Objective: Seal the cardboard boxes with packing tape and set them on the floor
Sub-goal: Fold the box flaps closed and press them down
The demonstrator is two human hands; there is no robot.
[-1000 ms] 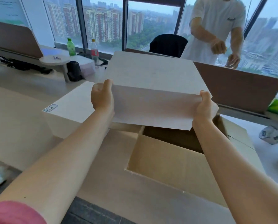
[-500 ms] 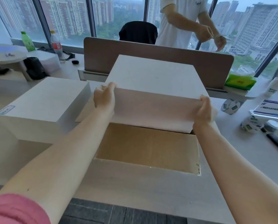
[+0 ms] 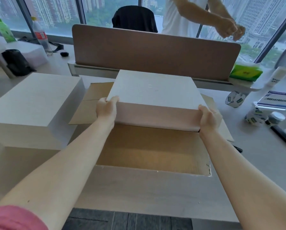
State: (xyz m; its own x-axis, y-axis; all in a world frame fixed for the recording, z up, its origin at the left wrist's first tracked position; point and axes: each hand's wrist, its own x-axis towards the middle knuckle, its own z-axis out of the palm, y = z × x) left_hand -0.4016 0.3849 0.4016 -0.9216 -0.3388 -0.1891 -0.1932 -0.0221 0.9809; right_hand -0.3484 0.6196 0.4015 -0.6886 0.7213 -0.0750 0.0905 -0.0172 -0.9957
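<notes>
Two hands, left (image 3: 106,109) and right (image 3: 209,117), each grip clenched on a pale flat box (image 3: 153,90) over an open brown carton (image 3: 153,156).

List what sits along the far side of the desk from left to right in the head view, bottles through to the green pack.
Green plastic bottle → clear red-labelled bottle → brown desk divider panel → bright green tissue pack.

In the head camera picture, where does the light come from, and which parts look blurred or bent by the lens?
Head view: daylight enters through the windows behind the brown divider, so the open box's interior is lit warmly and unevenly; the window frames lean outward from wide-angle distortion; the other person's hands and the items at the right edge look soft with blur; the left hand and right hand are fairly sharp.
</notes>
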